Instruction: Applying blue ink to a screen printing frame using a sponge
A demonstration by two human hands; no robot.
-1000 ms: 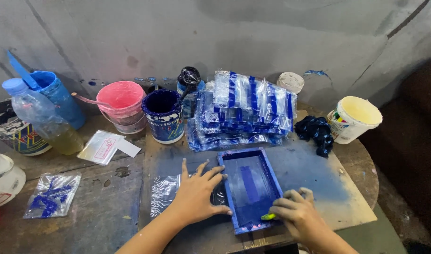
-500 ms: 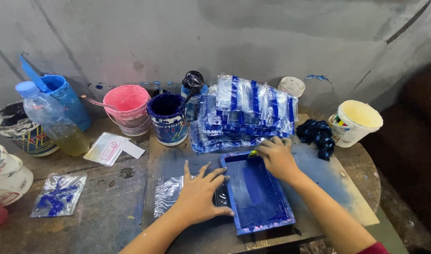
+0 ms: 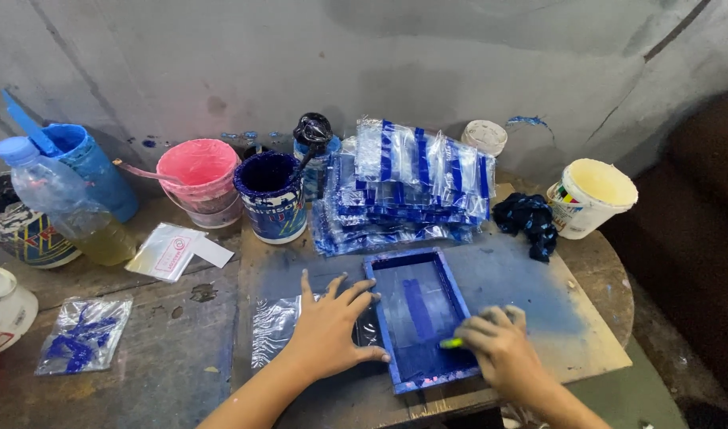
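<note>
Round wooden table [image 3: 594, 270] w/ blue-stained board on top. Rear centre: big stack of clear plastic bags [image 3: 407, 191] w/ blue stripes, leaning vs wall. Left of stack: dark blue paint bucket [image 3: 272, 195], pink bucket [image 3: 198, 179], light blue bucket [image 3: 90, 167], plastic bottle [image 3: 62, 202] w/ yellowish liquid in front of it. Right: cream bucket [image 3: 592, 195], dark blue rag [image 3: 527, 222] near it.

Front centre: blue print frame [image 3: 419, 318] flat on board, just below the stack. Left hand [image 3: 328, 330] flat, fingers spread, fingertips touching frame's left edge; palm rests on a clear bag [image 3: 272, 330] beside frame. Right hand [image 3: 503, 349] over frame's lower right, fingers curled together around small yellow-green tool [image 3: 451, 343] held vs the screen. Far left: small bag w/ blue print [image 3: 82, 334], white packet [image 3: 169, 250]
</note>
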